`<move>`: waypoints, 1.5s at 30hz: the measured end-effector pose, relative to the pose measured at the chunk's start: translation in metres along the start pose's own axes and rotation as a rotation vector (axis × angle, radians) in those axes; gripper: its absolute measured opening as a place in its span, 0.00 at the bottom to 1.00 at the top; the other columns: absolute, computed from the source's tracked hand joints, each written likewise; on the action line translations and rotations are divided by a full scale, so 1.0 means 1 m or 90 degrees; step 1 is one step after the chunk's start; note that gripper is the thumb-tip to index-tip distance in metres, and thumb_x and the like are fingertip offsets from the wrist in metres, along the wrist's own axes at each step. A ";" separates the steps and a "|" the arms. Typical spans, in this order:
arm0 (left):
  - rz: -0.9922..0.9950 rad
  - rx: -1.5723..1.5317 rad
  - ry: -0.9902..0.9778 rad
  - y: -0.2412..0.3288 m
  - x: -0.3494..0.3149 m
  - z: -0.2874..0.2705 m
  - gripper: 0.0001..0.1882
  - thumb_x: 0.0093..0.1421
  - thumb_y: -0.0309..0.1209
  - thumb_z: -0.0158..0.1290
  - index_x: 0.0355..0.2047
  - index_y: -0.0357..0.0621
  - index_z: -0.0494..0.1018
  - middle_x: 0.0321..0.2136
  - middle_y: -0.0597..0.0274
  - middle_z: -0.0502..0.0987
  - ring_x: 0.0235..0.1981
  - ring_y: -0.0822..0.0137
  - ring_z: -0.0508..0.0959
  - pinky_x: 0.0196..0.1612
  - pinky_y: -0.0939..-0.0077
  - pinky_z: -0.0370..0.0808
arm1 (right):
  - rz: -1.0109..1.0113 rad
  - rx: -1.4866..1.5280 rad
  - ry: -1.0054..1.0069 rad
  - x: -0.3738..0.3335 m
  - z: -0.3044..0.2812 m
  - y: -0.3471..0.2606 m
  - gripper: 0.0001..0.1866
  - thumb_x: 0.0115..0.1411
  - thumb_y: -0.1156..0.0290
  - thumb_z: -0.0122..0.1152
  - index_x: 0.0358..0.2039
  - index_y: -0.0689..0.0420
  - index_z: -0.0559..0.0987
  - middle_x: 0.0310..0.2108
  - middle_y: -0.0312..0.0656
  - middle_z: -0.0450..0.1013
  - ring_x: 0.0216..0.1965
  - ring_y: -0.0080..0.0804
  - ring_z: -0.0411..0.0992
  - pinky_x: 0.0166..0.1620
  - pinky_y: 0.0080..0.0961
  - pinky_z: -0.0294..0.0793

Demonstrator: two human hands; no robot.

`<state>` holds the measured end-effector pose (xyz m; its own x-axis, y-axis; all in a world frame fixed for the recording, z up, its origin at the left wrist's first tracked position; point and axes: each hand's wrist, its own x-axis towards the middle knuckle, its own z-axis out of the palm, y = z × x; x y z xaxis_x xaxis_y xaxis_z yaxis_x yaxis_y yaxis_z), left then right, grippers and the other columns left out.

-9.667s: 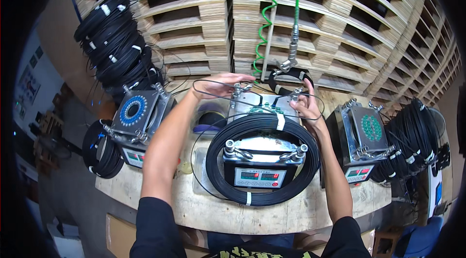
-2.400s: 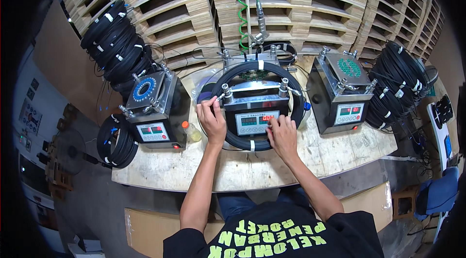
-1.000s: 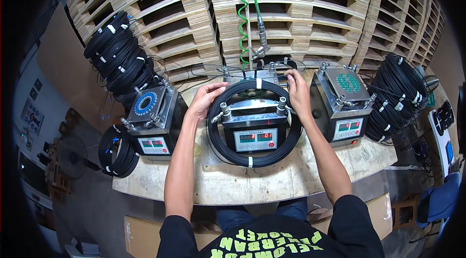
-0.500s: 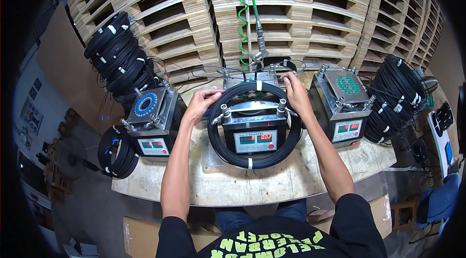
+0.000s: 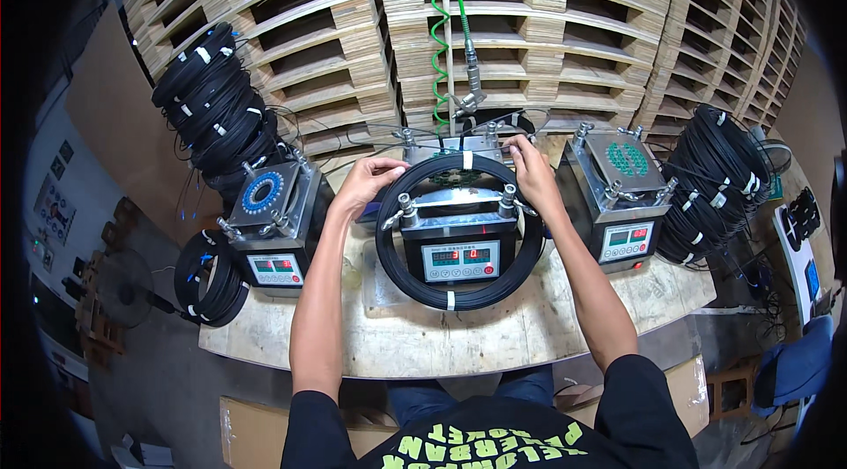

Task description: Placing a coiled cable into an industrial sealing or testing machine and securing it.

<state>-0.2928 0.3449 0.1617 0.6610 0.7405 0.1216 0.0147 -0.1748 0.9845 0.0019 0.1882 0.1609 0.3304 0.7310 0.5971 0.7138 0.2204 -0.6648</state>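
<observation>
A coil of black cable point(image 5: 400, 271) bound with white ties hangs around the front of the middle machine point(image 5: 454, 235), its upper part passing over the top plate. Thumb and forefinger of my left hand point(image 5: 369, 185) meet at the coil's upper left; what lies between them is too small to tell. Curled at the coil's upper right are the fingers of my right hand point(image 5: 535, 176), close to thin loose cables; what they grip is hidden. Metal clamp posts point(image 5: 408, 209) stand inside the ring above a lit display panel point(image 5: 461, 262).
On the left stands a machine with a blue ring of connectors point(image 5: 263, 192); on the right, one with green connectors point(image 5: 627, 159). Cable coils are piled at left point(image 5: 216, 107) and right point(image 5: 719, 178). Behind rise wooden pallets point(image 5: 547, 28) and a green air hose point(image 5: 438, 37).
The whole view has shifted slightly. My right hand has moved a little down and left, its fingers more curled. The middle display reads differently. My left hand and the coil stay nearly in place.
</observation>
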 end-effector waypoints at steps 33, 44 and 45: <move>0.050 0.080 0.321 -0.065 -0.119 0.038 0.19 0.73 0.36 0.48 0.56 0.36 0.75 0.41 0.66 0.79 0.38 0.78 0.73 0.42 0.83 0.71 | 0.187 0.103 -0.147 -0.112 -0.051 0.035 0.10 0.66 0.78 0.55 0.45 0.69 0.77 0.21 0.41 0.74 0.19 0.24 0.71 0.26 0.25 0.71; 0.118 0.057 0.269 -0.035 -0.092 0.049 0.25 0.75 0.44 0.41 0.63 0.42 0.70 0.51 0.64 0.76 0.52 0.75 0.70 0.59 0.80 0.63 | 0.148 0.189 -0.080 -0.091 -0.050 0.044 0.18 0.68 0.73 0.53 0.58 0.56 0.77 0.25 0.31 0.71 0.26 0.16 0.64 0.30 0.17 0.64; 0.119 0.056 0.269 -0.032 -0.084 0.049 0.25 0.75 0.44 0.41 0.63 0.42 0.70 0.51 0.64 0.76 0.52 0.75 0.70 0.59 0.80 0.63 | 0.135 0.177 -0.076 -0.091 -0.048 0.052 0.19 0.68 0.74 0.53 0.59 0.56 0.76 0.26 0.30 0.72 0.27 0.15 0.64 0.31 0.16 0.64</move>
<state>-0.3121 0.2562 0.1139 0.2960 0.8871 0.3541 0.0007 -0.3709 0.9287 0.0384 0.1027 0.0937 0.3662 0.8462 0.3871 0.4362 0.2114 -0.8747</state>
